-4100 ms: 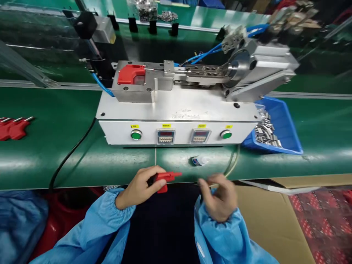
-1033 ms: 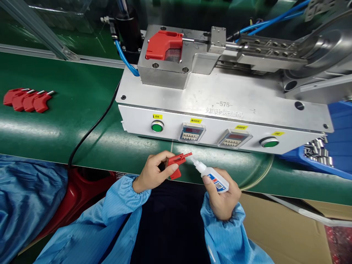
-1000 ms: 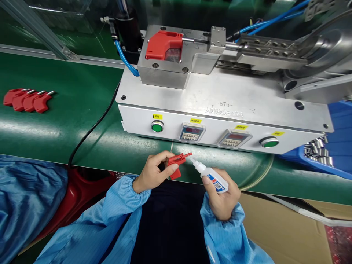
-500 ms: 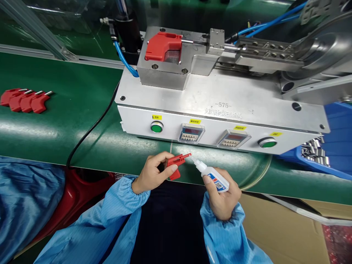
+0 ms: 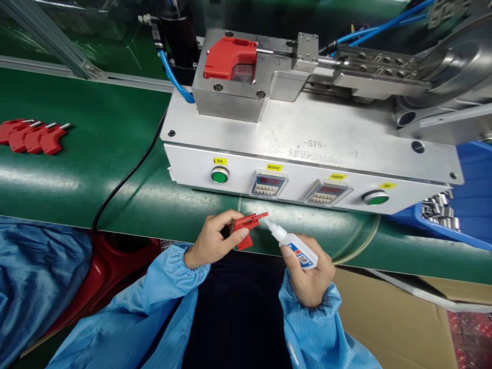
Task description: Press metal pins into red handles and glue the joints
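Your right hand (image 5: 312,279) had lifted the glue bottle (image 5: 300,252) off the worktop (image 5: 172,218), and you had brought its nozzle from well apart to just beside the red plastic part (image 5: 246,223) in your left hand (image 5: 213,241).

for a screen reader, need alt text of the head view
The left hand grips a red plastic T-handle while the right hand holds a white squeeze bottle, its nozzle just by the handle's tip. Behind them, a steel bench machine sits on a green conveyor belt.

Bright, sharp (white glare along the belt (image 5: 46,179))
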### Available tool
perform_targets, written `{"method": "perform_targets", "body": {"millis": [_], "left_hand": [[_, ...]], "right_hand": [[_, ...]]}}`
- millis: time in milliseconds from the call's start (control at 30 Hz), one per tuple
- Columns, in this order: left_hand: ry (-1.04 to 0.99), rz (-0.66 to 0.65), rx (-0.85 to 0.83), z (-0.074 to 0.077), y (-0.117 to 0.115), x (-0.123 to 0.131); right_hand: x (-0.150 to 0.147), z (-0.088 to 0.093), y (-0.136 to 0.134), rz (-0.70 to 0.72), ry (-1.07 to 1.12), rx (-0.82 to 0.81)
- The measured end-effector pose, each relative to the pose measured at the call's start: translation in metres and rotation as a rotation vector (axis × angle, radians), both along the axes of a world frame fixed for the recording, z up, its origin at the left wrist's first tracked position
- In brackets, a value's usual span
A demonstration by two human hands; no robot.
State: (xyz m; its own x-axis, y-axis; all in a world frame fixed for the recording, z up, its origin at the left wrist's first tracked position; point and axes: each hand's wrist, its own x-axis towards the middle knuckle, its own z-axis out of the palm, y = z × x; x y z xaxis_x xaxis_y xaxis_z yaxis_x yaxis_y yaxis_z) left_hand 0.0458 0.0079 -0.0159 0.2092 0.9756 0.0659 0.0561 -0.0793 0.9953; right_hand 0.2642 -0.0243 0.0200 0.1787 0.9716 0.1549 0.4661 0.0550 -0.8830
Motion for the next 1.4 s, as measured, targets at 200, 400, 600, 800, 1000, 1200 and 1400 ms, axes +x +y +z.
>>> {"method": "perform_targets", "body": {"millis": [200,400,600,800,1000,1200,1400], "left_hand": [[-0.011,0.002,0.005,0.000,0.000,0.000],[0.036,0.011,-0.004,-0.004,-0.005,-0.001],[0.182,0.014,-0.119,-0.018,-0.017,-0.011],[0.167,-0.030,-0.203,-0.031,-0.015,-0.016],[0.137,-0.018,-0.236,-0.032,-0.015,-0.014],[0.094,0.005,-0.250,-0.035,-0.014,-0.010],[0.059,-0.041,-0.238,-0.045,-0.013,-0.010]], "right_hand": [[0.008,-0.006,-0.002,0.009,0.166,-0.041],[0.029,-0.006,-0.001,0.056,0.286,-0.132],[0.037,-0.012,-0.008,0.024,0.126,-0.019],[0.042,-0.020,-0.024,0.006,-0.023,0.006],[0.125,0.038,-0.003,0.020,-0.342,0.123],[0.256,0.087,0.085,-0.322,-0.748,-0.212],[0.277,0.072,0.103,-0.298,-0.827,-0.325]]}}
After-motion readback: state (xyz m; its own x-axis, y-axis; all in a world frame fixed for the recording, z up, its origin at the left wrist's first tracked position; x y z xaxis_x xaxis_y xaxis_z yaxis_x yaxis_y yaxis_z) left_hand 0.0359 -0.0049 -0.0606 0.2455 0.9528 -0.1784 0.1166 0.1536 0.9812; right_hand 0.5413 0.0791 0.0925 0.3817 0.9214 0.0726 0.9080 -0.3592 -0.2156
